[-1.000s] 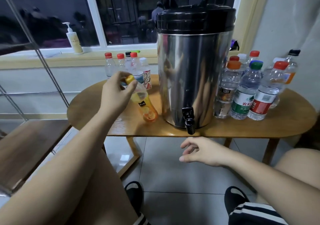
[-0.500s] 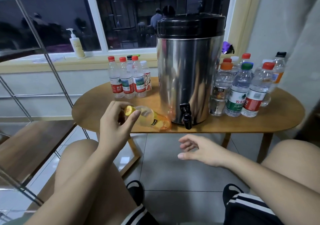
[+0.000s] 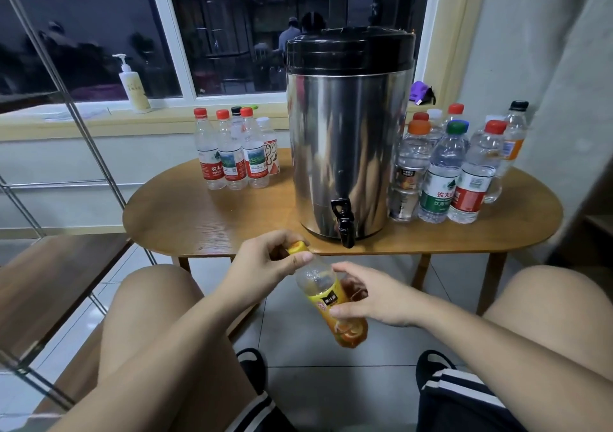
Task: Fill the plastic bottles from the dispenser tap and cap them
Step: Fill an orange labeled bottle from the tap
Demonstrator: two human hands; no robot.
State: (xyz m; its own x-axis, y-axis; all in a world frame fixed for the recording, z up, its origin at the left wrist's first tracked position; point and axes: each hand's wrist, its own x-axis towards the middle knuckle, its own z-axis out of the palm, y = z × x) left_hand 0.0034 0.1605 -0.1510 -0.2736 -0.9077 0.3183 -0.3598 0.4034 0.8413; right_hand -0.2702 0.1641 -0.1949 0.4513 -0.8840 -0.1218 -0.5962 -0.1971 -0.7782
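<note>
An orange-labelled juice bottle (image 3: 328, 302) with a yellow cap (image 3: 297, 248) is held tilted between my knees, below the table's front edge. My left hand (image 3: 265, 262) pinches the cap and neck. My right hand (image 3: 371, 299) curls around the bottle's labelled body. On the table behind stands the steel dispenser (image 3: 348, 139) with a black lid, and its black tap (image 3: 344, 225) overhangs the table edge just above the bottle. Capped bottles stand in two clusters, left of the dispenser (image 3: 232, 152) and right of it (image 3: 454, 169).
The oval wooden table (image 3: 199, 219) has bare wood at its front left. A lotion pump bottle (image 3: 134, 88) stands on the windowsill. A metal rack with a wooden shelf (image 3: 49, 285) is at my left. My knees flank the tiled floor below the table.
My left hand has carried the juice bottle off the table, down toward my lap. My right hand has risen from hanging open and now grips the bottle's body.
</note>
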